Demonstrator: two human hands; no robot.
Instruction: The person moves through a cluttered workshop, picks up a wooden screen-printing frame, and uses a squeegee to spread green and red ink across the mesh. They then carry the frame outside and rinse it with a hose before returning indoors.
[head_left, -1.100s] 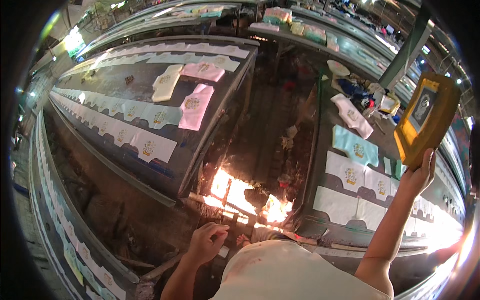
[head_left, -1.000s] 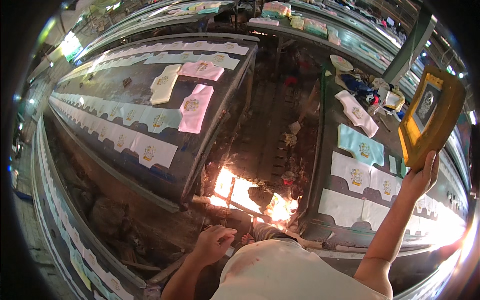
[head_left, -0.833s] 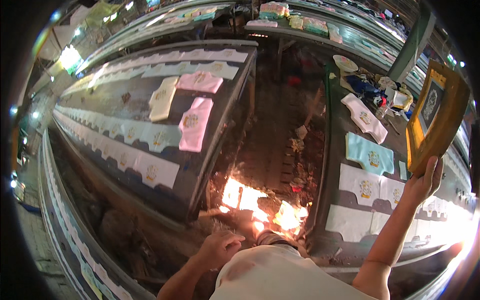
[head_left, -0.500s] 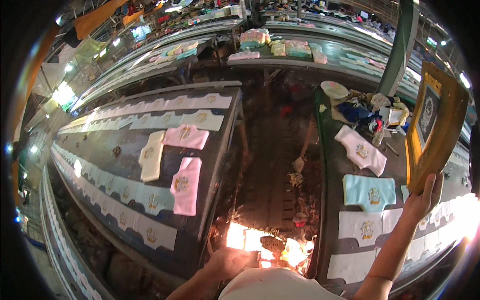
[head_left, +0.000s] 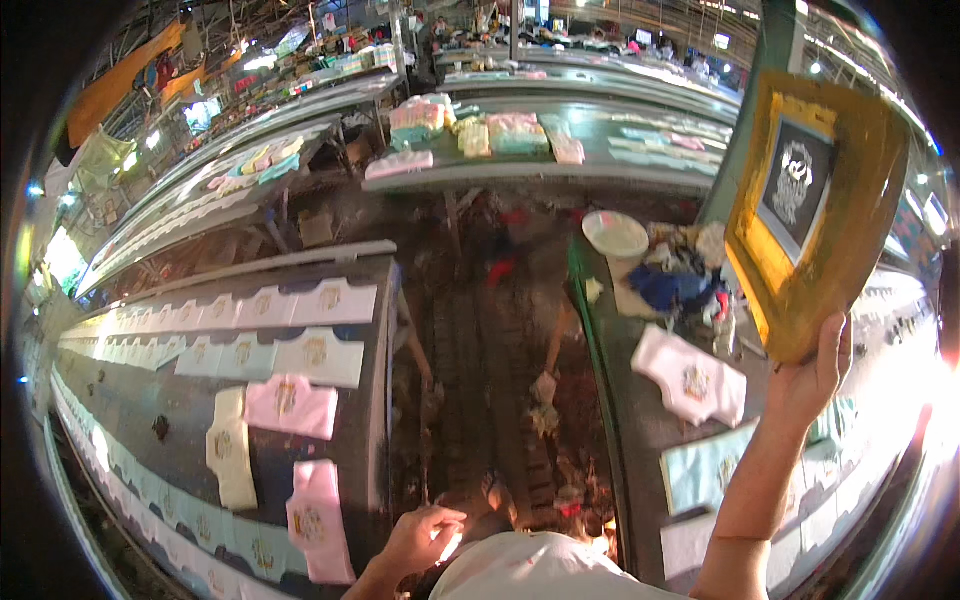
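My right hand (head_left: 815,370) is raised at the right, gripping the lower end of a yellow-stained screen printing frame (head_left: 745,235). The frame stands tilted upright, and a dark mesh panel with a pale design (head_left: 798,190) shows inside it. Below it, on the right table, lie a pink printed garment piece (head_left: 690,375) and a light blue one (head_left: 700,470), partly behind my forearm. My left hand (head_left: 425,535) hangs low before my body, fingers loosely curled in, nothing visible in them. Near it, a pink piece (head_left: 320,520) lies on the left table.
The long left table (head_left: 150,400) carries rows of white and pale blue printed pieces. A dark aisle (head_left: 480,380) runs between the tables. On the right table are a white basin (head_left: 615,235) and dark rags (head_left: 670,285). A post (head_left: 745,150) rises behind the frame. Folded stacks (head_left: 418,120) sit farther back.
The view has shifted, with the tables now lower and farther left. My right hand still grips the frame, whose mesh panel now faces me more. The left hand stays low, its fingers loosely curled.
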